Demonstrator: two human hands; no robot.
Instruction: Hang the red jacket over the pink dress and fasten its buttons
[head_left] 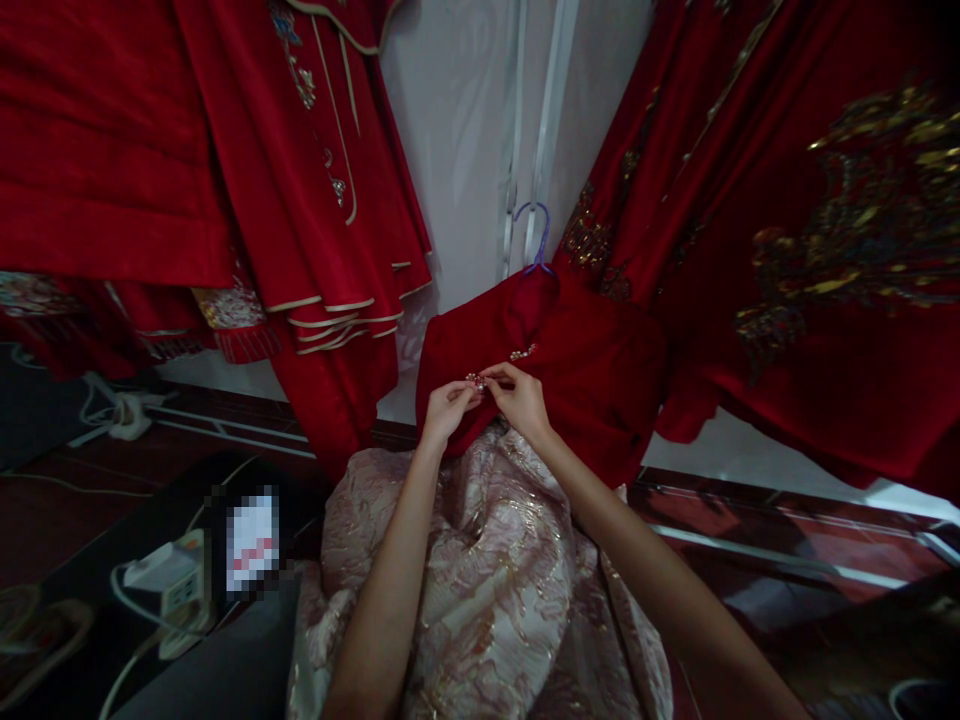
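Note:
A red garment (600, 350) hangs in front of me from a purple hanger (541, 240). On its front sits a small beaded ornament (476, 381), with my left hand (448, 408) pinching it from the left. From the other side my right hand (521, 397) closes thumb and forefinger on the same ornament. The fingertips partly cover it, so its exact fixing is hidden. Just above them, near the neckline, shows a second beaded ornament (523, 352). Pale pink brocade cloth with gold threads (495, 560) spreads over my lap, below the red garment.
Red garments with pale piping (300, 200) hang on the left. A red garment with gold embroidery (840, 240) hangs at right. White metal rails (780, 558) run low near the floor. At lower left lie a power strip (184, 590) with cables and a blurred-out rectangle.

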